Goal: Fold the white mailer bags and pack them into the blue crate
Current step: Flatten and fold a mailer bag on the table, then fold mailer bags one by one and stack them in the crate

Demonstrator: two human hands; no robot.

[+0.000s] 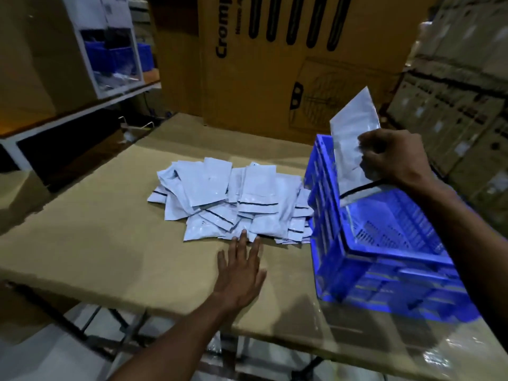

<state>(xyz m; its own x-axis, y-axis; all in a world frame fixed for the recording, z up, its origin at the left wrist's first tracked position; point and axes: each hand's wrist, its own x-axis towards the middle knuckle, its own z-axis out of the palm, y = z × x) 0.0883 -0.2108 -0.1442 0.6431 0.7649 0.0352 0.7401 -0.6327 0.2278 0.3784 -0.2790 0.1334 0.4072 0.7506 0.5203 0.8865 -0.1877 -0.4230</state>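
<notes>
A loose pile of several white mailer bags (231,202) with black strips lies in the middle of the cardboard-covered table (110,243). The blue crate (384,259) stands to the right of the pile, touching it. Over the crate's far end my right hand (390,158) grips one white mailer bag (350,138), which stands upright with its lower end inside the crate. My left hand (242,268) lies flat on the table with straight fingers, and its fingertips touch the pile's near edge.
A large brown carton (275,64) stands behind the table. A white shelf unit with blue bins (115,59) is at the back left. Stacked boxes (453,105) fill the right side. The table's near edge runs just under my left forearm.
</notes>
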